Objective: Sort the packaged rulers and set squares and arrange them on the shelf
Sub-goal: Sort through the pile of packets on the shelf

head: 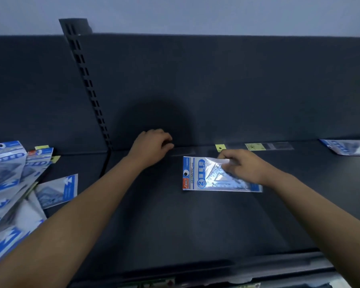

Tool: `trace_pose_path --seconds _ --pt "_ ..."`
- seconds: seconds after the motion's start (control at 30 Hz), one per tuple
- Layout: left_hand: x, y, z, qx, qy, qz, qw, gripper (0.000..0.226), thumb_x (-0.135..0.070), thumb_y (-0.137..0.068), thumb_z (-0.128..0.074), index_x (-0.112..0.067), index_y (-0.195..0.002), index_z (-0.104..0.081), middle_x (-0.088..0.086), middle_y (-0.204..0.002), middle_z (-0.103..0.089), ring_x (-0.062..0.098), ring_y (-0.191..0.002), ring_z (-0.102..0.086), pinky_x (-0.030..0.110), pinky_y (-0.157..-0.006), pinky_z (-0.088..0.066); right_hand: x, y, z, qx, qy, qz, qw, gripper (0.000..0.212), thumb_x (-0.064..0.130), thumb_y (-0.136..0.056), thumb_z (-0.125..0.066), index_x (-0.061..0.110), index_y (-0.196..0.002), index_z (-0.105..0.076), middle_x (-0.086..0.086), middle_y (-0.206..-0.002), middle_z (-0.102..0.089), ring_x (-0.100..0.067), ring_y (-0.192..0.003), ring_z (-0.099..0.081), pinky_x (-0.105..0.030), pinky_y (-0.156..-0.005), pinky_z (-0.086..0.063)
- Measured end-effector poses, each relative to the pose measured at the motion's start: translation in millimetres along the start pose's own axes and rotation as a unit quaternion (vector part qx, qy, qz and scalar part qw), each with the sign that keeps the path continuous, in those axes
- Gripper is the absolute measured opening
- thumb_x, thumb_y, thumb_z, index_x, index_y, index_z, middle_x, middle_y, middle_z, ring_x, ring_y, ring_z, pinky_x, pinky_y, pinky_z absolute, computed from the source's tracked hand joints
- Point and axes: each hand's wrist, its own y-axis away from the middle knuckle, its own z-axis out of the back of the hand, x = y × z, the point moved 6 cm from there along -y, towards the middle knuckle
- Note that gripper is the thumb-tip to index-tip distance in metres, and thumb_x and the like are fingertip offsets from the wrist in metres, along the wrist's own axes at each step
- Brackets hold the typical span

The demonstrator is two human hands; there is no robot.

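Observation:
A blue-and-white set square pack (pixel 197 179) marked "GEOMETRIC" lies flat on the dark shelf (pixel 164 215), right of centre. My right hand (pixel 241 166) rests on it, fingers closed over its upper edge. Along the back wall lies a long clear ruler pack (pixel 184 151) with a yellow tag (pixel 220 147). A second clear ruler pack (pixel 279 146) with a yellow label lies further right. My left hand (pixel 152 145) has its fingers curled and pinched at the left end of the first ruler pack.
A heap of several blue set square packs (pixel 10 183) fills the left bay, past the slotted upright (pixel 87 84). One more blue pack (pixel 347 147) lies at the far right. The shelf's front lip (pixel 216 265) runs below my arms.

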Motion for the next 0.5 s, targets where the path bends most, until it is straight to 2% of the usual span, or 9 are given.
trace_pose_path --seconds 0.07,0.13,0.17,0.23,0.33,0.4,0.5 --pt "-29.9 -4.5 5.7 0.011 0.136 -0.014 0.991 0.029 -0.044 -0.091 -0.058 -0.021 -0.107 -0.068 -0.003 -0.102 -0.067 0.016 -0.092 -0.062 0.034 -0.083 -0.050 -7.1 0.7 7.1 -0.004 -0.002 -0.007 1.000 0.021 0.013 -0.088 -0.054 0.029 -0.076 -0.054 -0.003 -0.067 -0.056 -0.013 -0.058 -0.047 -0.035 -0.066 -0.046" --pt "-67.1 -10.7 0.7 0.087 0.281 -0.030 0.955 0.026 -0.045 -0.085 -0.067 -0.023 -0.099 -0.070 -0.007 -0.091 -0.070 0.011 -0.084 -0.064 0.029 -0.077 -0.052 -16.3 4.2 16.1 -0.013 -0.012 -0.021 1.000 0.021 0.012 -0.089 -0.054 0.030 -0.077 -0.055 -0.001 -0.065 -0.054 -0.013 -0.057 -0.046 -0.032 -0.063 -0.043" --pt "-85.5 -15.2 -4.9 0.121 0.305 -0.045 0.944 0.025 -0.043 -0.082 -0.072 -0.024 -0.098 -0.070 -0.009 -0.088 -0.069 0.010 -0.082 -0.065 0.027 -0.076 -0.052 -21.2 7.2 21.3 -0.018 -0.016 -0.027 0.999 0.020 0.012 -0.089 -0.054 0.029 -0.078 -0.056 0.000 -0.067 -0.056 -0.012 -0.057 -0.047 -0.031 -0.063 -0.043" --pt "-118.6 -26.7 -18.6 0.164 0.298 -0.081 0.937 0.022 -0.034 -0.078 -0.077 -0.026 -0.097 -0.068 -0.011 -0.084 -0.067 0.007 -0.078 -0.063 0.025 -0.072 -0.051 -36.2 14.0 31.5 -0.027 -0.015 -0.047 0.998 0.015 0.015 -0.091 -0.054 0.027 -0.082 -0.057 0.003 -0.076 -0.061 -0.013 -0.068 -0.055 -0.033 -0.070 -0.047" --pt "-163.7 -46.6 -36.3 0.180 0.263 -0.119 0.940 0.004 -0.024 -0.083 -0.069 -0.022 -0.085 -0.066 -0.010 -0.074 -0.063 0.006 -0.066 -0.057 0.026 -0.065 -0.046 -63.2 30.7 54.8 -0.056 0.025 -0.075 0.995 0.004 0.022 -0.090 -0.056 0.024 -0.087 -0.058 0.004 -0.085 -0.062 -0.016 -0.083 -0.058 -0.035 -0.077 -0.047" --pt "-196.0 -57.9 -45.0 0.182 0.247 -0.129 0.943 0.011 -0.021 -0.088 -0.063 -0.018 -0.077 -0.062 -0.006 -0.073 -0.059 0.010 -0.066 -0.051 0.027 -0.065 -0.041 -85.5 49.3 76.6 -0.080 0.043 -0.086 0.992 0.005 0.024 -0.088 -0.059 0.020 -0.084 -0.058 0.002 -0.082 -0.064 -0.018 -0.080 -0.058 -0.033 -0.074 -0.046" --pt "-247.5 -74.0 -57.7 0.198 0.245 -0.121 0.941 0.022 -0.021 -0.091 -0.059 -0.024 -0.070 -0.055 -0.009 -0.070 -0.055 0.010 -0.067 -0.050 0.027 -0.064 -0.040 -132.2 86.2 112.4 -0.098 0.045 -0.116 0.987 0.016 0.025 -0.085 -0.064 0.025 -0.072 -0.054 0.006 -0.075 -0.060 -0.015 -0.073 -0.056 -0.029 -0.068 -0.043"
